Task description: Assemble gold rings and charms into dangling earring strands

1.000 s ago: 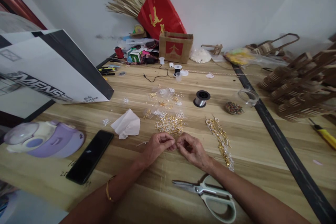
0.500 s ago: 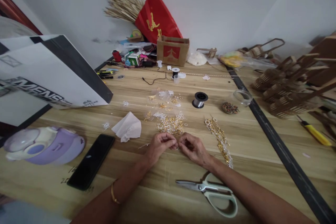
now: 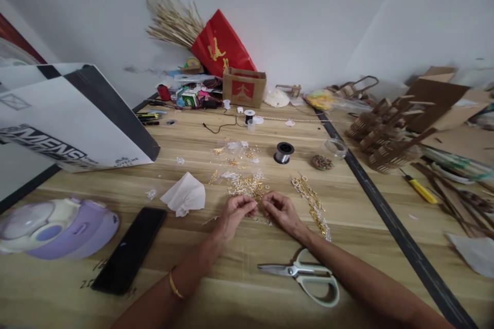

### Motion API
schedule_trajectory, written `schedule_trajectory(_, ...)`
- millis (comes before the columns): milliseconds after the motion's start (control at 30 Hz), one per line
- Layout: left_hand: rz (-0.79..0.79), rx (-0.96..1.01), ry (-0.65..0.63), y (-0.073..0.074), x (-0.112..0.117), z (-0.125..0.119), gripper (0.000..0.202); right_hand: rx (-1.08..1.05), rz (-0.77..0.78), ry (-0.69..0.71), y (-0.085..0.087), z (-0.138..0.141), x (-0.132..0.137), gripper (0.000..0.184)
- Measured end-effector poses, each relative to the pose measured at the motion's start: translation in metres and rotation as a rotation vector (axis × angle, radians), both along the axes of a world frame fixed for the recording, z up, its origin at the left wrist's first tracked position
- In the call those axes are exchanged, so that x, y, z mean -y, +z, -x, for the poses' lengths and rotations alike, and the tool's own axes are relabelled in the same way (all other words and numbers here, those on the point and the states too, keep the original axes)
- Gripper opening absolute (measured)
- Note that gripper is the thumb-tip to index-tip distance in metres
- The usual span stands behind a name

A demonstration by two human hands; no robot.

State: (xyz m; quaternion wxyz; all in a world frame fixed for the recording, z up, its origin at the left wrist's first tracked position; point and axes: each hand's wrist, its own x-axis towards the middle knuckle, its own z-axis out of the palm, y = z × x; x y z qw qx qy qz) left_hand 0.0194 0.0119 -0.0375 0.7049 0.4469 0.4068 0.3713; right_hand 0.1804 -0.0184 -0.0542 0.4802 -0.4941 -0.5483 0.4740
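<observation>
My left hand (image 3: 236, 213) and my right hand (image 3: 281, 211) are close together over the table, thumbs and fingers pinched and facing each other. What they hold is too small to make out; a few tiny bits show just below the fingertips. Right behind them lies a pile of gold and clear beads (image 3: 247, 185). To the right of my right hand is a bundle of gold and silver beaded strands (image 3: 314, 208). Scissors with pale green handles (image 3: 304, 273) rest below my right forearm, blades pointing left.
Left of my hands are a crumpled tissue (image 3: 185, 195), a black phone (image 3: 129, 249) and a purple-and-white bottle (image 3: 62, 227). Behind the beads stand a wire spool (image 3: 284, 153) and a jar of dark beads (image 3: 322, 161). A yellow-handled tool (image 3: 420, 190) and small woven baskets (image 3: 382, 136) lie right.
The camera view has shifted, showing more of the right side. My fingertips have moved slightly apart, still pinched in front of the bead pile.
</observation>
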Motion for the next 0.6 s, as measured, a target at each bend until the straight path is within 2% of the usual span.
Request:
schedule_trajectory(367, -0.101, -0.066, 0.014, -0.002, 0.003, -0.008, 0.023, -0.086, 0.043, 0.071, 0.004, -0.001, -0.001, 0.030)
schedule_trajectory(600, -0.171, -0.154, 0.067, -0.002, 0.005, -0.011, 0.018, -0.118, 0.061, 0.092, 0.003, -0.001, -0.002, 0.032)
